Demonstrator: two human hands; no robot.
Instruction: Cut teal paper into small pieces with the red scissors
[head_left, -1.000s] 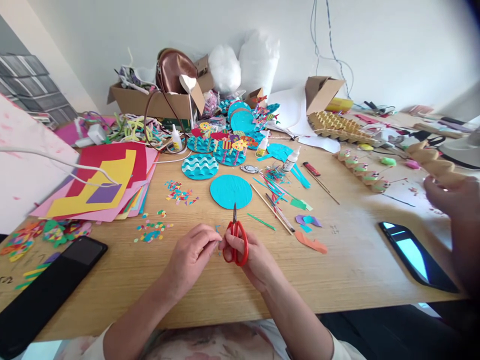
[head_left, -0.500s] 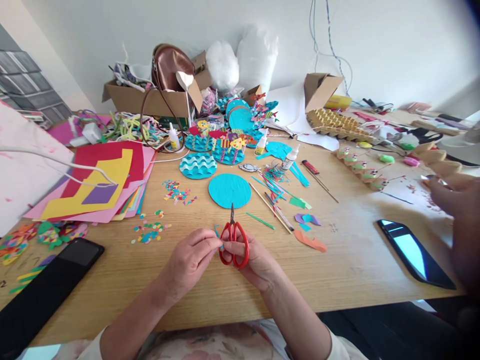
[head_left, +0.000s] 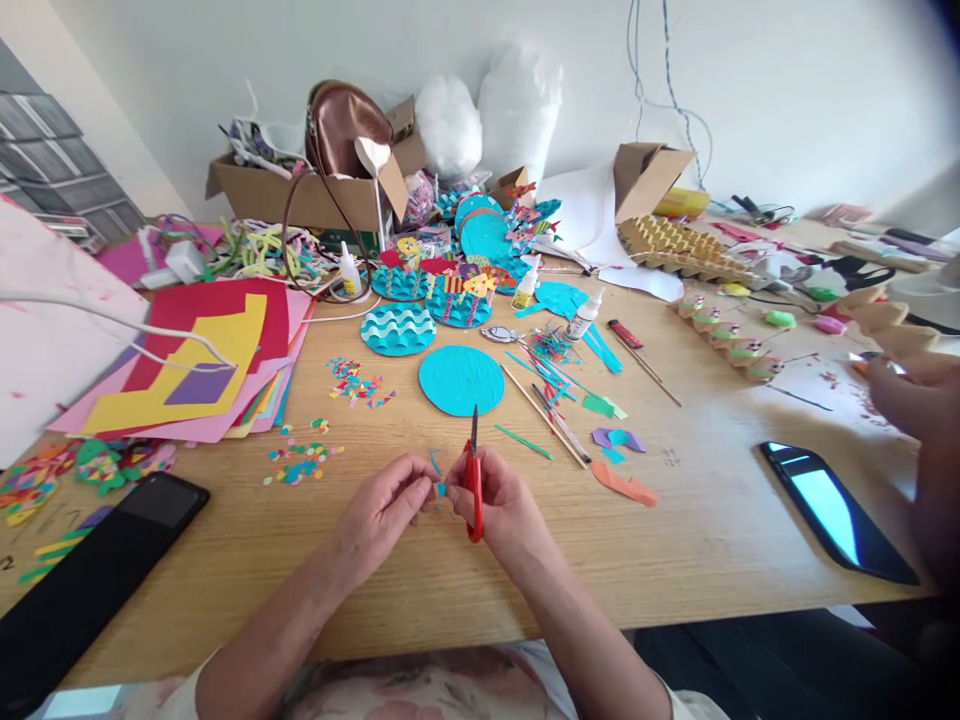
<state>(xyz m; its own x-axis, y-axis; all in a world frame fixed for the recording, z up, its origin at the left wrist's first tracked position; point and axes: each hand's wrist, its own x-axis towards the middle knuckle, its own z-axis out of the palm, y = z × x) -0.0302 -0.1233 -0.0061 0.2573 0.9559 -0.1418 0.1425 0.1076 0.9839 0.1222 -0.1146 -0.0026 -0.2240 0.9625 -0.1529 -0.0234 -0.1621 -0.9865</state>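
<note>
Red-handled scissors (head_left: 475, 490) are in my right hand (head_left: 501, 495), turned edge-on with the blades closed and pointing away from me. My left hand (head_left: 390, 505) is close beside it, thumb and fingertips pinched together on a small blue scrap (head_left: 441, 490) that shows only in part. Thin blue snippets (head_left: 435, 460) lie on the table just beyond the fingertips. Ahead of the scissor tips lies a flat blue disc (head_left: 461, 380). Behind it to the left is another blue disc with wavy strips (head_left: 397, 330).
Paper confetti (head_left: 304, 460) lies left, near stacked coloured paper (head_left: 187, 350) and a black phone (head_left: 97, 590). Sticks (head_left: 544, 415), paper scraps (head_left: 622, 482) and glue bottles (head_left: 585, 315) are to the right. Another person's hand (head_left: 915, 395) is at the far right, beyond a second phone (head_left: 832, 510).
The scissors have turned from flat to edge-on in my right hand. My left fingertips have drawn slightly away from the scissor handles.
</note>
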